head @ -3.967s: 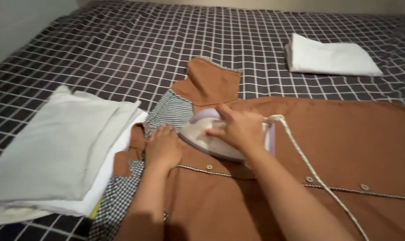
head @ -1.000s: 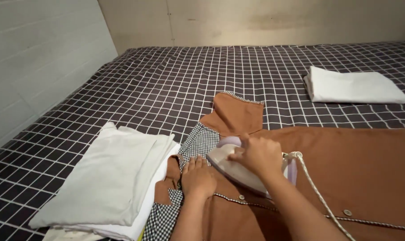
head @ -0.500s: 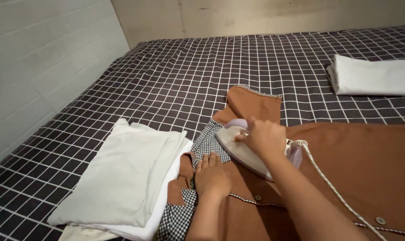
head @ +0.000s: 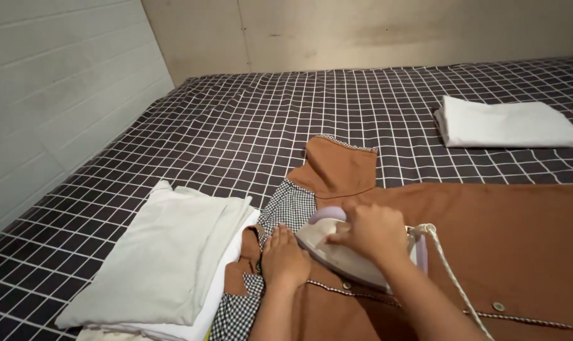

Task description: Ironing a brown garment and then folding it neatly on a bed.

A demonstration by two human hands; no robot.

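brown shirt (head: 488, 233) is lying on the bed (head: 248, 113); right hand (head: 370, 232) is gripping the iron (head: 337, 251), fingers closed around it, left hand (head: 282, 259) is pressing flat, fingers open.

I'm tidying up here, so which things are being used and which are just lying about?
In use:
brown button-front shirt with checked collar lining
white and lilac clothes iron, gripped by right hand
braided iron cord
left hand pressing shirt

Lying about:
folded pale cloths stack
folded white cloth

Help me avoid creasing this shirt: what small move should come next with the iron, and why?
Probably slide the iron toward the checked collar lining. The right hand grips it on the brown shirt, and the left hand presses the cloth flat right beside its tip, so that patch is ready.
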